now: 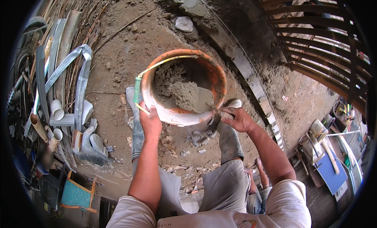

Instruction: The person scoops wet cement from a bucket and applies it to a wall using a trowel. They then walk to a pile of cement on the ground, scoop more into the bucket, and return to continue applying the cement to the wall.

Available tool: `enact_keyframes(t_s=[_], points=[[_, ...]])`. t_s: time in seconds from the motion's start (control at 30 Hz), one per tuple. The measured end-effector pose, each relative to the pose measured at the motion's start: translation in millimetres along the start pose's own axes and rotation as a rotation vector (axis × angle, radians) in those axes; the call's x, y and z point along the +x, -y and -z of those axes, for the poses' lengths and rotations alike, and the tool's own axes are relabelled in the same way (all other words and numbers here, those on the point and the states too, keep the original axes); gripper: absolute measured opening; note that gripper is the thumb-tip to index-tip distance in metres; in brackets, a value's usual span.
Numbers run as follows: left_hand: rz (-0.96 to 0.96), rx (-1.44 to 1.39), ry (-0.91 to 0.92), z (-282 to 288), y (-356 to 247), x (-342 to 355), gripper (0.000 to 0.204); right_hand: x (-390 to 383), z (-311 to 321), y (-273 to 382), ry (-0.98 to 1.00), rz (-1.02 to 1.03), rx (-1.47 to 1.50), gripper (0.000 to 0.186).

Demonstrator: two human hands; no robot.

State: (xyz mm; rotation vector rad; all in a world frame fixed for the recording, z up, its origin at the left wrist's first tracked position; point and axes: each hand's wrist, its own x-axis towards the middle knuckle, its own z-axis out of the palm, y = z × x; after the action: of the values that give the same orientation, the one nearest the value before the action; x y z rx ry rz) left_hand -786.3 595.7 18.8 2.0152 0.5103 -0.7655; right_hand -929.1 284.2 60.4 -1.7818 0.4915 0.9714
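An orange bucket (218, 68), smeared pale along its near wall, stands tilted between my legs with wet mortar (167, 76) inside. My left hand (150, 124) grips the bucket's near-left rim, close to the lower end of its yellow handle (167, 61) with a green grip sleeve. In my right hand (236, 118) is a trowel (205, 100), its fingers closed round the handle at the near-right rim. The trowel's blade lies within the bucket, partly covered by a heap of mortar.
Metal strips (82, 82), pipes and sticks are piled on the left, with a rubber boot (94, 143) below. A low block footing (247, 68) and taut string run at right, beside a slatted wooden panel (314, 43). Another person's feet (262, 171) show near my right leg.
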Motion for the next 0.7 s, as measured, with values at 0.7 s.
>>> enact_keyframes(t_s=[0.7], points=[[0.031, -0.110, -0.054, -1, 12, 5, 0.038, 113, 40, -95, -0.898, -0.293, -0.465, 0.043]])
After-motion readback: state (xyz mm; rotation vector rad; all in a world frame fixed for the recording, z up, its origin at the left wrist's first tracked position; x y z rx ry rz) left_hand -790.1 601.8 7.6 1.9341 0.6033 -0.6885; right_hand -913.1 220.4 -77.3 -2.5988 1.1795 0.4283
